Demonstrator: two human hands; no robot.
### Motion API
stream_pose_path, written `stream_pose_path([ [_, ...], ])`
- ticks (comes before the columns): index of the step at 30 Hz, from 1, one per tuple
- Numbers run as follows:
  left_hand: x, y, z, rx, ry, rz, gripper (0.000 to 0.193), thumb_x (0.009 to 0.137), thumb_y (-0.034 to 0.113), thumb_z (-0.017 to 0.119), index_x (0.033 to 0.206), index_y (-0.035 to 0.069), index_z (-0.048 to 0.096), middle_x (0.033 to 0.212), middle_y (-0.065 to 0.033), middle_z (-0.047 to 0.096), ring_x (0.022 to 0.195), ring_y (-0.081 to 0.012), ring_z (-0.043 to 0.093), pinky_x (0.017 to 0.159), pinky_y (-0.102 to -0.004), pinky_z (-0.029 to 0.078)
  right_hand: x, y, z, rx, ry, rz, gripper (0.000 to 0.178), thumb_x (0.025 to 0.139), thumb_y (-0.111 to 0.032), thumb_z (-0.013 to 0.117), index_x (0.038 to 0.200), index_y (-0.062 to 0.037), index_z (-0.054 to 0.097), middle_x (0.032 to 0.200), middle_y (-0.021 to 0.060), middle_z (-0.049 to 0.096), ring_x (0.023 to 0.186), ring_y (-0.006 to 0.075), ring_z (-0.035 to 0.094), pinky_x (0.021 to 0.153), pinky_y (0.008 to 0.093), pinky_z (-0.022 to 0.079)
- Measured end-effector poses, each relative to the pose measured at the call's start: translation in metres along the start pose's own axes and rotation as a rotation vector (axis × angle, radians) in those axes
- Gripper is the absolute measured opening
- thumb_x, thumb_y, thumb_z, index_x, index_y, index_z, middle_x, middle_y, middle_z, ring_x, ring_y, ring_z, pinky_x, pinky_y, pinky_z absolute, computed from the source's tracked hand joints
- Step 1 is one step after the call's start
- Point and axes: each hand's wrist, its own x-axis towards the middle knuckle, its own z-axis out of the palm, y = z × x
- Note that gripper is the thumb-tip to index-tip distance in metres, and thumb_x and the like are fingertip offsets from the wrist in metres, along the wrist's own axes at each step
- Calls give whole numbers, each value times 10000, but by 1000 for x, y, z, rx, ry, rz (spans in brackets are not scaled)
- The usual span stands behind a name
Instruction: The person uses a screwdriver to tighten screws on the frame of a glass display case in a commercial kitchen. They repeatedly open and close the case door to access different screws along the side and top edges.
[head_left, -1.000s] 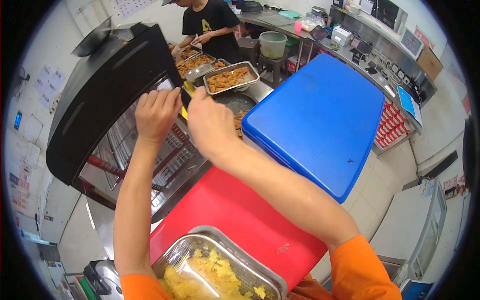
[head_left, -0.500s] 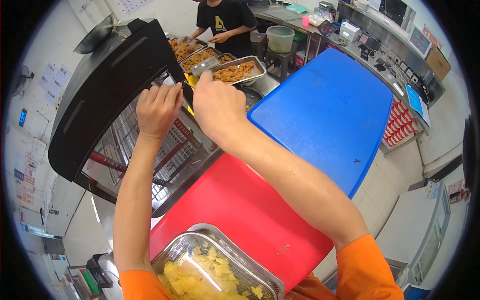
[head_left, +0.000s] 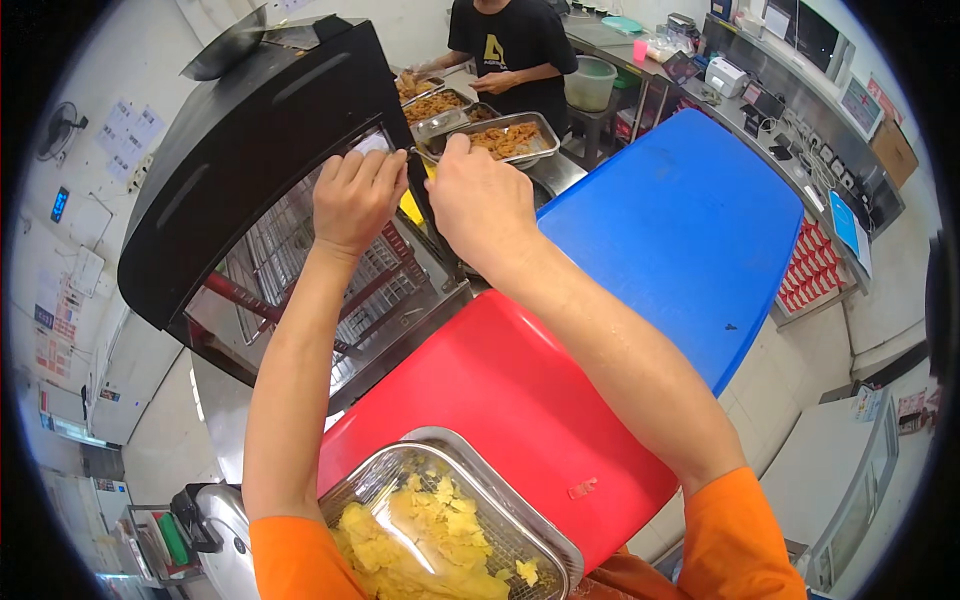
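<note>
Both my hands are raised at the near right edge of a black food warmer cabinet (head_left: 270, 130) with glass and wire racks inside. My left hand (head_left: 358, 205) is closed, knuckles up, in front of the cabinet's glass. Just right of it my right hand (head_left: 485, 205) is closed too, beside the cabinet's front corner. A small pale bit shows between the two hands; what either hand grips is hidden. Below my arms, a metal tray (head_left: 480, 452) of yellow food pieces (head_left: 430, 540) under a shiny clear cover rests on a red board (head_left: 500, 400).
A large blue board (head_left: 690, 230) lies right of my right arm. Beyond my hands stand metal trays of fried food (head_left: 505, 140), where a co-worker in a black shirt (head_left: 515, 60) stands. A translucent bucket (head_left: 590, 82) is behind. A wok (head_left: 225, 48) sits atop the cabinet.
The whole view has shifted, so the cabinet, boards and hands appear farther right. My two closed hands keep about the same places beside the cabinet.
</note>
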Motion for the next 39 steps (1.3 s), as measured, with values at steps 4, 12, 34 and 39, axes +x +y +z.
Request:
stream_pose_path([
  [4, -1, -2, 2, -10, 16, 5, 137, 774, 178, 755, 878, 137, 674, 721, 18, 553, 635, -157, 511, 590, -316, 397, 5, 5, 1, 24, -80, 28, 172, 855, -135, 626, 922, 23, 635, 801, 176, 704, 784, 303, 731, 654, 379, 580],
  [12, -1, 0, 0, 20, -10, 3, 92, 793, 195, 723, 849, 131, 689, 724, 20, 558, 682, -151, 533, 620, -308, 411, 3, 8, 10, 196, -50, 103, 297, 949, -252, 580, 924, 42, 606, 782, 248, 678, 776, 410, 689, 706, 488, 552],
  [34, -6, -3, 2, -16, -8, -8, 153, 774, 169, 743, 902, 133, 666, 742, 13, 551, 652, -161, 517, 607, -315, 402, 7, 3, -1, 156, -149, 94, 296, 895, -243, 659, 916, 49, 613, 828, 242, 686, 811, 415, 692, 749, 487, 556],
  [39, -4, -2, 4, -31, 6, -5, 154, 767, 165, 746, 898, 132, 671, 725, 10, 553, 657, -163, 519, 614, -317, 407, 9, 1, 1, 73, -108, 27, 167, 889, -106, 572, 902, 42, 648, 861, 234, 689, 832, 371, 712, 723, 436, 581],
])
